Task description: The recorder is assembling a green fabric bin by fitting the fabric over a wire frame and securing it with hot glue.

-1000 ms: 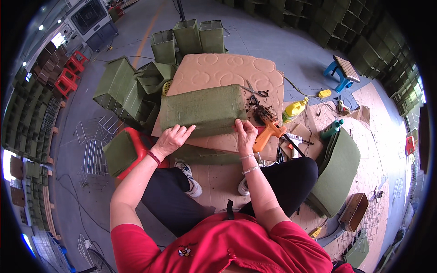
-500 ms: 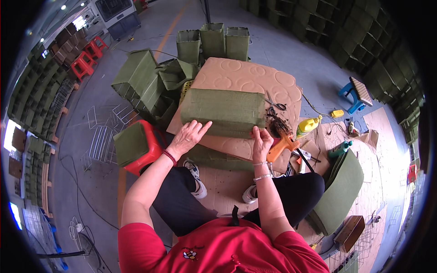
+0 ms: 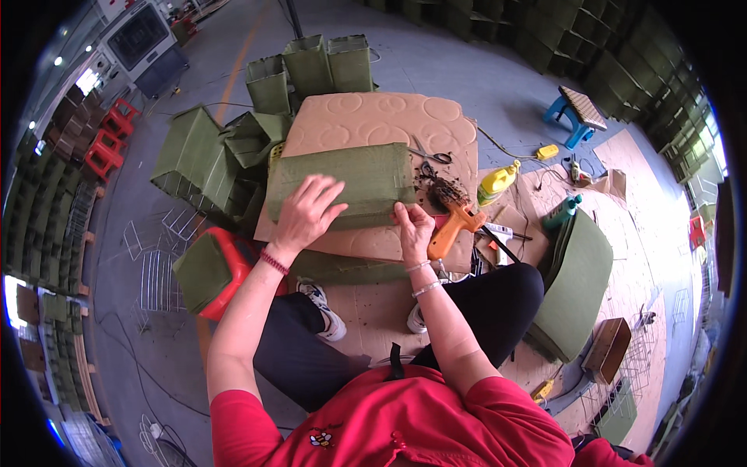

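Note:
A green fabric-covered box (image 3: pixel 350 167) lies lengthwise on a cardboard-topped surface in front of me. My left hand (image 3: pixel 310 210) is over its near left part, fingers spread and slightly blurred; whether it touches the fabric I cannot tell. At the box's near right corner, my right hand (image 3: pixel 415 227) pinches the edge between thumb and fingers. Just right of that hand lies an orange glue gun (image 3: pixel 454 232), its nozzle end among dark crumbs. Scissors (image 3: pixel 429 156) rest open beyond the box's right end.
Brown cardboard (image 3: pixel 373 117) covers the work surface. Green fabric boxes (image 3: pixel 307 66) stand behind it and to the left. A red stool (image 3: pixel 233 268) holds green panels (image 3: pixel 204 272). At right are a yellow bottle (image 3: pixel 498 183), a teal bottle (image 3: pixel 562 212), stacked green panels (image 3: pixel 580 272) and a blue-legged stool (image 3: pixel 576 117).
My left hand has lifted off the box's near edge and its fingers have spread. The right hand keeps its pinch at the corner. The whole view has shifted, with the scene sliding left.

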Motion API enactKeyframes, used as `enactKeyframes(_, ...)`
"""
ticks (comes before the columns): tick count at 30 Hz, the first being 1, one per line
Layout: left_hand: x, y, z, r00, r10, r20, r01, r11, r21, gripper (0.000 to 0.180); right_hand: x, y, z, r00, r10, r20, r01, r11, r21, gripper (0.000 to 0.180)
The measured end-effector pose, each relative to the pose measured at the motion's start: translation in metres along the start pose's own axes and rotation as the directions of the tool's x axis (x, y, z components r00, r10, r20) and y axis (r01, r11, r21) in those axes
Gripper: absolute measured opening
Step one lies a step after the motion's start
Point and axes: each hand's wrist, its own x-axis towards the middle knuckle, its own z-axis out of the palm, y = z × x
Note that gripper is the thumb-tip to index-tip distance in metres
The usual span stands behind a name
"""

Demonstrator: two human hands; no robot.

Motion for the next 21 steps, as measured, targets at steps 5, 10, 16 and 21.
enactKeyframes(5, 0.027, 0.002, 0.058, 0.986, 0.092, 0.135, -0.111, 0.984, 0.140, 0.078, -0.003, 0.000, -0.001, 0.999, 0.048, -0.009, -0.048, 0.998, 0.052, 0.022)
enactKeyframes(10, 0.019, 0.001, 0.075, 0.973, 0.104, 0.206, -0.133, 0.983, 0.130, 0.077, -0.005, -0.002, -0.007, 0.996, 0.084, -0.013, -0.083, 0.996, 0.020, 0.022)
enactKeyframes(16, 0.018, -0.002, 0.078, 0.971, 0.083, 0.223, -0.132, 0.968, 0.214, 0.079, -0.017, 0.006, -0.030, 0.983, 0.119, -0.140, -0.104, 0.988, 0.110, 0.018)
enactKeyframes(21, 0.017, -0.005, 0.078, 0.971, 0.085, 0.224, -0.136, 0.965, 0.223, 0.081, -0.003, -0.012, -0.016, 0.984, -0.164, -0.067, 0.137, 0.945, -0.298, 0.041)
